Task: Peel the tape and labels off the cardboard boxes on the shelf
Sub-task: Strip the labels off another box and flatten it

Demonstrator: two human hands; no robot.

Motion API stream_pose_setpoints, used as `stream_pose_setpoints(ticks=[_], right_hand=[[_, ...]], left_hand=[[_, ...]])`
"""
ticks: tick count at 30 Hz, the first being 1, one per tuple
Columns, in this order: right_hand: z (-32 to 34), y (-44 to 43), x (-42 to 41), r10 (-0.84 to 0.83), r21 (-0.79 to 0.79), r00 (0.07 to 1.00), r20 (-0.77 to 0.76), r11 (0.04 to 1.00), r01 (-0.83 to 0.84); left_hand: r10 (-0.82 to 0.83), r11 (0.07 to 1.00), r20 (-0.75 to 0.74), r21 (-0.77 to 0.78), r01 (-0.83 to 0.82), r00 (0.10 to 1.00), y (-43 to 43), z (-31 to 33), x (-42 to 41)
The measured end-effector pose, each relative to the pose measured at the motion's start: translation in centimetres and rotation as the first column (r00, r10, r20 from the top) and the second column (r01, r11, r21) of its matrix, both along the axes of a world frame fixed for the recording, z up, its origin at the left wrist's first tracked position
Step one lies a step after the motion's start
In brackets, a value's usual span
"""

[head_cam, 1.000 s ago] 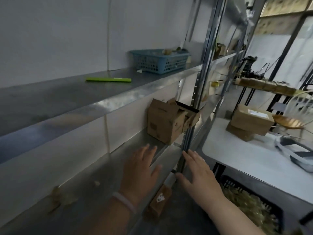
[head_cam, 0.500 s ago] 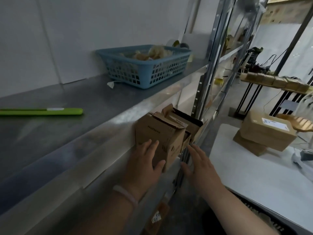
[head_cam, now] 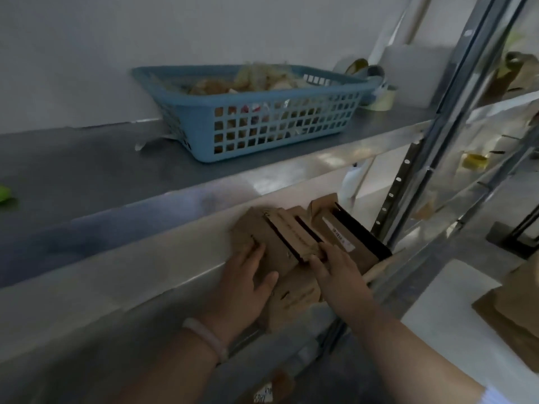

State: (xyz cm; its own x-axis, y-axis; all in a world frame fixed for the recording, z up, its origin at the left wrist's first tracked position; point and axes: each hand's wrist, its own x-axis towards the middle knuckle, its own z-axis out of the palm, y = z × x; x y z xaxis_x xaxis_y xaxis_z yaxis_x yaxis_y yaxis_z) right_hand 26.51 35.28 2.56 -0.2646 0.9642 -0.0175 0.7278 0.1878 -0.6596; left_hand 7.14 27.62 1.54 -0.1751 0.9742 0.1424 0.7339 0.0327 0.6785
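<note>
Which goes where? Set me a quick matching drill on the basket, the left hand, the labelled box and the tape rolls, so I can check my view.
Things:
1. basket
2. left hand
3. labelled box
4. tape rolls

Places:
A. below the upper shelf, beside the upright
B. on the upper shelf, behind the basket's right end
C. resting on the near box, on its left side
D. on the upper shelf, holding scraps

Pairs: 1-D, 2-C, 3-A, 4-B.
</note>
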Motion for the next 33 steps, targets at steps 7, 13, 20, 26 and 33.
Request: stream_pose_setpoints(ticks=[7,13,20,26,33], right_hand=[[0.0,-2.1,-2.3,0.340,0.218,0.890,-0.304,0.934,-0.282],[0.1,-3.3,-5.5,0.709,0.281,0.648,-0.279,0.705,-0.651],[-2.2,-1.6,-6.8,0.287,-0.068,0.950,-0.122,0.953,-0.296],[-2.0,-2.2,-7.6,0.194,-0.365,0.916,-0.352,0.873,-0.325],[1.9,-3.8,-8.5,0.530,0.002,0.812,-0.243,0.837,-0.546]], left_hand=[[0.307,0.950,0.146,0.018,-0.312,0.941,-3.3,0.7,-0.4],[0.583,0.807,0.467,-0.235,-0.542,0.665,-6.5,1.7,-2.0],[0.651,0.758,0.477,-0.372,-0.536,0.590,-9.7,-1.6,-4.5],[0.603,0.787,0.698,-0.438,-0.435,0.387,-10.7,-1.4,-3.4],[0.599,0.765,0.660,-0.304,-0.569,0.453,-11.8,-0.4,-6.7]])
